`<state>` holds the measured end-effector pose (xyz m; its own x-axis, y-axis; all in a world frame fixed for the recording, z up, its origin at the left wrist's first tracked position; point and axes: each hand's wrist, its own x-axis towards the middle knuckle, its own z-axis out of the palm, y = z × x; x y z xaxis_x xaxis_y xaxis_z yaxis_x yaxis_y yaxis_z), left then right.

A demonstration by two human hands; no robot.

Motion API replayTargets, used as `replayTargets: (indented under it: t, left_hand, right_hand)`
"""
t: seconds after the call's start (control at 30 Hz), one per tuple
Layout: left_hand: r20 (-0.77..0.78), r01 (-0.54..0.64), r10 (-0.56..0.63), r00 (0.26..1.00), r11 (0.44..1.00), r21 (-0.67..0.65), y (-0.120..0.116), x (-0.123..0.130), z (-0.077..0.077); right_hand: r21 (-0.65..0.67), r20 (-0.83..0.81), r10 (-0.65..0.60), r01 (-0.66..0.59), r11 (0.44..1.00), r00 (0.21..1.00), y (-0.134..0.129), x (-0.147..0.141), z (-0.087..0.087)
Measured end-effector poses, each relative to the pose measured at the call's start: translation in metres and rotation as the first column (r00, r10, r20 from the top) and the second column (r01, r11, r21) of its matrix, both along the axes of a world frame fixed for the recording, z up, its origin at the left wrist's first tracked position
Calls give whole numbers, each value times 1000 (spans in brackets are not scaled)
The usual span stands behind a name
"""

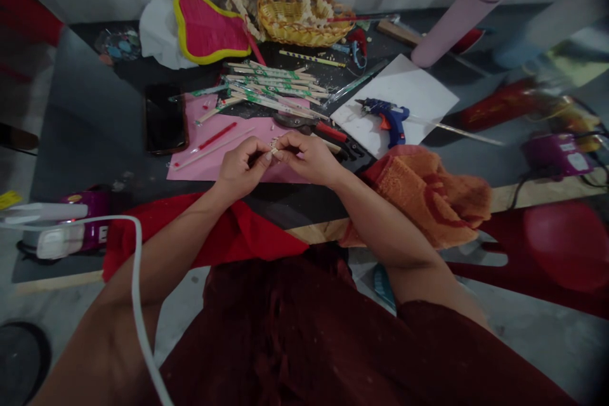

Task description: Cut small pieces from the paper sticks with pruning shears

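Above a pink sheet (204,168), my left hand (242,167) and my right hand (308,157) meet fingertip to fingertip. Both are closed in a pinch on a small pale piece (274,148), whose exact kind is too small to make out. Beyond the hands lie several paper-wrapped chopsticks (273,84) in a loose pile. A red stick (216,135) and a pale stick rest on the sheet left of my left hand. Close to my right hand is a tool with a red and black handle (332,132), partly hidden by the hand.
A blue glue gun (390,119) lies on white paper (428,92) at right. An orange cloth (428,193) sits at the front edge. A phone (165,119) is at left; a wicker basket (285,20) and a pink bottle (457,13) stand behind. A white cable (136,279) crosses my left arm.
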<state>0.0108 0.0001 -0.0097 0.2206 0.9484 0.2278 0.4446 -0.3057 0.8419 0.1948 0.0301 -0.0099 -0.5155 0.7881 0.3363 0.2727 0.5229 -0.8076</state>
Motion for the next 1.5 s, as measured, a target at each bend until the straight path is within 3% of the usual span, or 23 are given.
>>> replayTargets:
  t: [1.5]
  left_hand:
    - [-69, -1, 4, 998, 999, 35, -1, -2, 0]
  right_hand:
    - [-38, -6, 47, -47, 998, 999, 1, 0, 1]
